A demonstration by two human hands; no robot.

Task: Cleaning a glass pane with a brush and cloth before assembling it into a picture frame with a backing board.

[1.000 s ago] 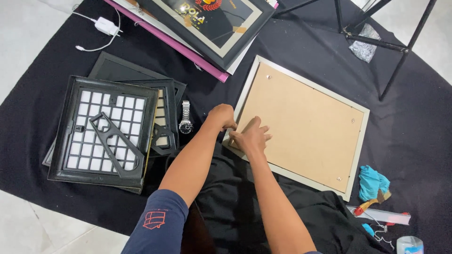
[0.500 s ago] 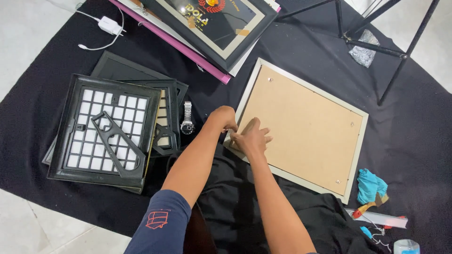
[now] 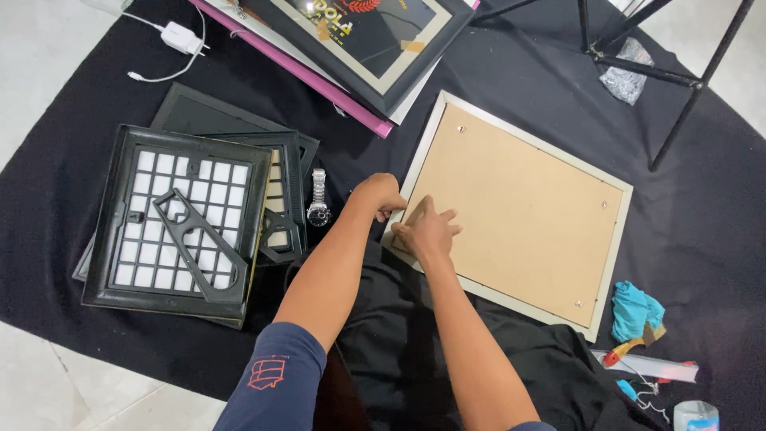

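Both hands' grip unclear, left hand (image 3: 381, 195) and right hand (image 3: 428, 231) on picture frame (image 3: 511, 211), black cloth (image 3: 495, 64), pale floor (image 3: 32, 383)

I see both hands (image 3: 407, 215) crowded at near-left corner of face-down frame (image 3: 519, 211). Left of them: wristwatch (image 3: 318, 199), then stack of black frame backs (image 3: 179, 219), narrow cloth lane between. Ahead: black picture frame (image 3: 367, 48) blocks. Right: stand legs (image 3: 638, 64) far, blue rag (image 3: 636, 310) and tools (image 3: 646, 369) near. Backing board surface open.
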